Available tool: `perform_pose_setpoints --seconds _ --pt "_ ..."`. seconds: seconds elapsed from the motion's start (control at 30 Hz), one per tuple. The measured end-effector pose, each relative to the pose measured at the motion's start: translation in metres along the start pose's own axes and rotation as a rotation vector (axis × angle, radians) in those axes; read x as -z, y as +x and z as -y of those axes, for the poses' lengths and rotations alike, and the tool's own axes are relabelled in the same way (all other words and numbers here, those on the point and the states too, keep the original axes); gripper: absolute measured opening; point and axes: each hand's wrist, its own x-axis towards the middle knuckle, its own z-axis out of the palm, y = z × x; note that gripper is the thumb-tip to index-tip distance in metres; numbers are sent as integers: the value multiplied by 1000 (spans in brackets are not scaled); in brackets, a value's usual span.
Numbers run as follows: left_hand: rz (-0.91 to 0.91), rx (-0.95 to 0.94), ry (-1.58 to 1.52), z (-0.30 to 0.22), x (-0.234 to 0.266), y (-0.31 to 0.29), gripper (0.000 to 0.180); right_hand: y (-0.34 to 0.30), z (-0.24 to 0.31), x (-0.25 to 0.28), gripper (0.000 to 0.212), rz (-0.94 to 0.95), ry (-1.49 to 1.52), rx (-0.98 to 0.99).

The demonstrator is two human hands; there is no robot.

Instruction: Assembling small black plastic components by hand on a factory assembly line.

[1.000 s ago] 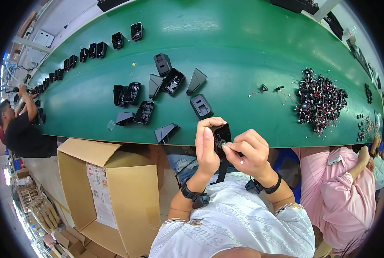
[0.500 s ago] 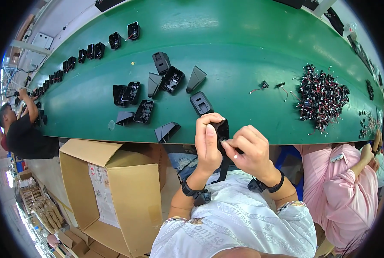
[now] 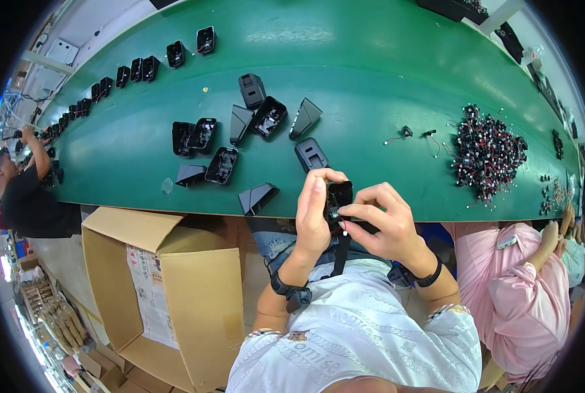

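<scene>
My left hand [image 3: 313, 219] is wrapped around a black plastic housing [image 3: 340, 192], its open side facing up toward me, just over the table's near edge. My right hand [image 3: 389, 224] has thumb and fingertips pinched together at the lower end of that opening. A small wired part [image 3: 335, 213] shows at those fingertips, partly hidden by them. From there a short red wire with a white plug [image 3: 344, 232] hangs below the housing. Just beyond my left hand another black housing [image 3: 311, 154] lies on the green table [image 3: 371, 85].
More black housings [image 3: 222, 165] lie loosely to the left, and a row of them [image 3: 150, 68] runs toward the far left. At right is a heap of small wired parts [image 3: 489, 154]. An open cardboard box [image 3: 204, 314] stands left of me. People sit on both sides.
The housing has tipped so its inside shows more. My right fingers have shifted slightly, and the red wire with its white plug now hangs between my hands.
</scene>
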Motion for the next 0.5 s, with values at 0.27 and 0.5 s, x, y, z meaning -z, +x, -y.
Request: perform_pose_setpoints --seconds 0.27,0.5 --pt "55 10 -213 -12 -2 1 36 6 5 -2 22 5 -19 28" --pt "124 -69 84 -13 2 -1 35 12 9 4 20 68 7 -42"
